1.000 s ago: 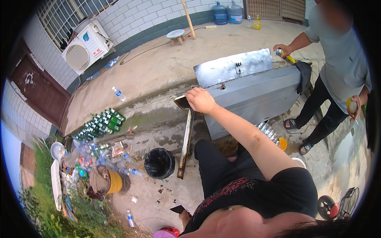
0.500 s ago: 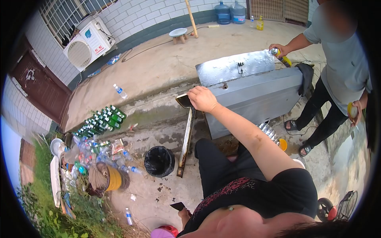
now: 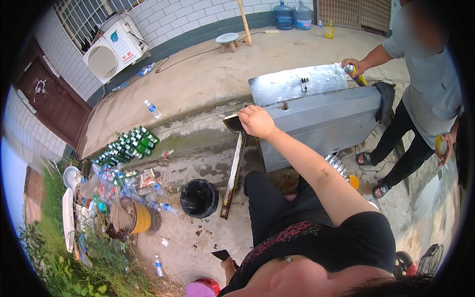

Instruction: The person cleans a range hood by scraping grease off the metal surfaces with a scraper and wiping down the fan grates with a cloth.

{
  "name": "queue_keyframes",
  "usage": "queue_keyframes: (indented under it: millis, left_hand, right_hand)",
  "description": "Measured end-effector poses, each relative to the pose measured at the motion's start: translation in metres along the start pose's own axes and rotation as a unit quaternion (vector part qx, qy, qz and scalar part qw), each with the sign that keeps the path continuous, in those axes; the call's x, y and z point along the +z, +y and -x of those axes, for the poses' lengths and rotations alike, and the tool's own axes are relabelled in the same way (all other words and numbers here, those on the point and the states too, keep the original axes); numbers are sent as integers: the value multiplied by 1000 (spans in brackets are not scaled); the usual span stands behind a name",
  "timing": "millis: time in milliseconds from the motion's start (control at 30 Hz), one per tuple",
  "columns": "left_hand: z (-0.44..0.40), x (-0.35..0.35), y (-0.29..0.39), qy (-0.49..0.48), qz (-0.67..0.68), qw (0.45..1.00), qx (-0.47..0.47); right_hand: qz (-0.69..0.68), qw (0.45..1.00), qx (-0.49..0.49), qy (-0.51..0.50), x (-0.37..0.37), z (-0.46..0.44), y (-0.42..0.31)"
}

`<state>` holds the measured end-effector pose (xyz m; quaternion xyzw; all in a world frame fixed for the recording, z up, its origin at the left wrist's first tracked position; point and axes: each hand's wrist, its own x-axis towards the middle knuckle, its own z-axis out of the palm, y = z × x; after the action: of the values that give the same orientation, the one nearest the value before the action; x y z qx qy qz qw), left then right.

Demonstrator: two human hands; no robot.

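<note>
Down at the lower middle, my left hand (image 3: pixel 229 267) is closed around the handle of a scraper (image 3: pixel 221 254), its dark flat blade pointing away from my body. My right hand (image 3: pixel 256 121) reaches forward and grips a dark, pale-edged piece at the top of a long, stained metal strip (image 3: pixel 234 175). The strip slants down to the concrete; whether the dark piece and strip are one part I cannot tell. Just right of this hand stands a large grey metal casing (image 3: pixel 321 128). Behind it, a silver panel (image 3: pixel 292 89) carries whitish wet spots.
At right, another person's hand (image 3: pixel 357 65) holds a spray can (image 3: pixel 354 74) over the panel. A black-lined bin (image 3: pixel 199 199) stands left of the strip. Green bottles (image 3: pixel 131 146), plastic bottles and a yellow bucket (image 3: pixel 141 219) crowd the left. A black cloth (image 3: pixel 383 101) hangs on the casing.
The view has shifted slightly, so the scene sits a little to the right. My two hands keep their holds. The other person's spray can is tilted a little differently.
</note>
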<state>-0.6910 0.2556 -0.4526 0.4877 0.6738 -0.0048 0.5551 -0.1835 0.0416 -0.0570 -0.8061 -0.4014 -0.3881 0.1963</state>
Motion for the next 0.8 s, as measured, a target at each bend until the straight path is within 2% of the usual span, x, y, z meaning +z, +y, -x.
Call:
queue_keyframes:
  millis: [33,100,167,200,233,333,367,467,533,633,733,800]
  left_hand:
    - [7,2,7,4,-10,1000,-5]
    - [12,6,34,-56,125,990,-26]
    - [23,15,70,-114,256,958,-53]
    - [53,32,114,-103,272,956,-23]
    - [61,45,144,-157,295,942,-5]
    - [126,91,243,-220,271,929,123]
    - [149,103,268,-242,266,916,178]
    - [212,126,320,-284,249,891,252]
    - [233,132,329,-310,250,876,271]
    - [226,129,311,-298,232,883,279]
    - [184,107,265,-249,204,908,266]
    - [143,82,224,-188,202,936,221]
  right_hand:
    - [-1,1000,-1,2,0,0,0]
    - [-7,1000,2,2,2,0,0]
    - [-10,1000,3,6,2,1,0]
    - [-11,1000,1,11,3,0,1]
    - [-14,1000,-1,15,3,0,1]
    - [-11,1000,-4,10,2,0,2]
    - [-12,1000,-8,12,1,0,1]
    - [-16,1000,-16,15,3,1,4]
    - [-13,1000,-15,13,3,1,5]
    - [-14,1000,-14,11,2,2,4]
    - [-17,1000,-17,16,2,2,3]
    - [-16,999,-18,24,2,1,2]
